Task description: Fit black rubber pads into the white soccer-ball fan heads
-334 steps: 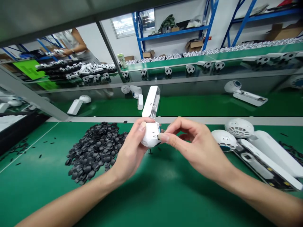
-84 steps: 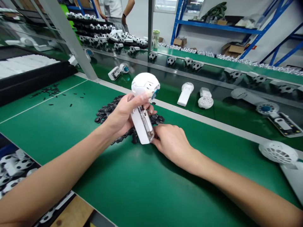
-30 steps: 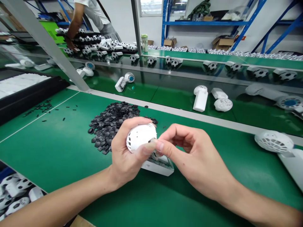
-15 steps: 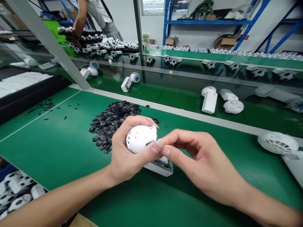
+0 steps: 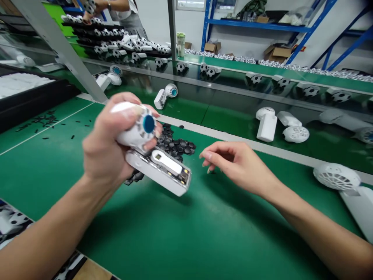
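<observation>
My left hand grips a white handheld device by its round head, which has a blue disc at its centre. The device's flat handle sticks out to the lower right, with a clear casing and a circuit board showing inside. My right hand hovers apart from it over the green mat, holding nothing, fingers loosely apart. Just behind the handle lies a pile of small black rubber pieces, partly hidden by my left hand and the device.
A white vented dome and a white casing lie at the right of the mat. Beyond a pale rail, white parts stand on a lower green belt. A co-worker's hand works among stacked parts at the far back.
My right hand has let go of the round head and moved right. My left hand has turned the device, so the blue disc faces me and the handle points lower right.
</observation>
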Action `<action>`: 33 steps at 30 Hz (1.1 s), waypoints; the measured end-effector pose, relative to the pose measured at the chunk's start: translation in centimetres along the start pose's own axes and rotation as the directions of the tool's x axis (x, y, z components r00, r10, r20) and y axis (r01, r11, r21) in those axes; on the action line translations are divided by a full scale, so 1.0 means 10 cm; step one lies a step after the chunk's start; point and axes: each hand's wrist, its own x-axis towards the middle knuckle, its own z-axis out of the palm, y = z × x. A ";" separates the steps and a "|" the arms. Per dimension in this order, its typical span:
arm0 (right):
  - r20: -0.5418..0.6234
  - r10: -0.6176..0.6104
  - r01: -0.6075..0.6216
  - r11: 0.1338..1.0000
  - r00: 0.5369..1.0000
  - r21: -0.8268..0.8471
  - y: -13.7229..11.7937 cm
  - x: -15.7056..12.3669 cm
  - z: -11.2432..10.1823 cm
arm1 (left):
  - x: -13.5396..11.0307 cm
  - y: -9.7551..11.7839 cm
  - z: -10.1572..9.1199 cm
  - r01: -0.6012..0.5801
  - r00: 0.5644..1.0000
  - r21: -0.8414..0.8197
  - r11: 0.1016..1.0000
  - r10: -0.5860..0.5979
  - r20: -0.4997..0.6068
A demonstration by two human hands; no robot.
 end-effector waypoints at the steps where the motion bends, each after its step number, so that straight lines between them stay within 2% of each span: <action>1: 0.015 0.013 -0.013 0.998 1.000 -0.054 0.02 0.04 0.02 | 0.05 0.03 -0.03 -0.038 0.999 0.000 0.999 0.038 -0.028; 4: 0.040 -0.014 0.024 0.965 0.999 -0.260 0.05 0.14 0.12 | 0.14 0.03 -0.08 -0.075 0.996 -0.003 0.997 0.075 -0.057; 7: 0.111 -0.091 0.134 0.869 0.990 -0.476 0.05 0.24 0.24 | 0.13 -0.04 -0.07 -0.056 0.998 0.013 0.998 0.056 -0.032; 10: 0.184 -0.109 0.199 0.779 0.977 -0.595 0.07 0.29 0.35 | 0.08 -0.09 -0.06 -0.039 0.999 0.075 0.996 0.037 0.023; 13: 0.201 -0.072 0.190 0.723 0.977 -0.664 0.09 0.31 0.41 | 0.03 -0.08 -0.06 -0.086 0.992 0.153 0.985 0.070 0.105; 17: 0.201 -0.054 0.183 0.680 0.978 -0.710 0.09 0.29 0.43 | 0.00 0.00 -0.08 -0.110 0.989 0.215 0.971 0.085 0.122; 21: 0.211 -0.079 0.210 0.655 0.974 -0.726 0.05 0.29 0.47 | 0.05 0.09 -0.09 -0.131 0.990 0.186 0.974 0.120 0.070; 24: 0.215 -0.098 0.226 0.645 0.972 -0.730 0.02 0.32 0.52 | 0.08 0.12 -0.09 -0.144 0.988 0.156 0.977 0.133 0.078; 28: 0.193 -0.107 0.214 0.667 0.975 -0.713 0.00 0.38 0.57 | 0.08 0.09 -0.06 -0.160 0.981 0.034 0.986 0.156 0.114; 31: 0.176 -0.107 0.200 0.697 0.979 -0.689 0.08 0.40 0.53 | 0.07 0.05 -0.04 -0.144 0.977 -0.044 0.989 0.149 0.153; 33: 0.150 -0.221 0.265 0.719 0.964 -0.643 0.16 0.35 0.44 | 0.05 0.02 -0.03 -0.091 0.979 -0.066 0.994 0.101 0.176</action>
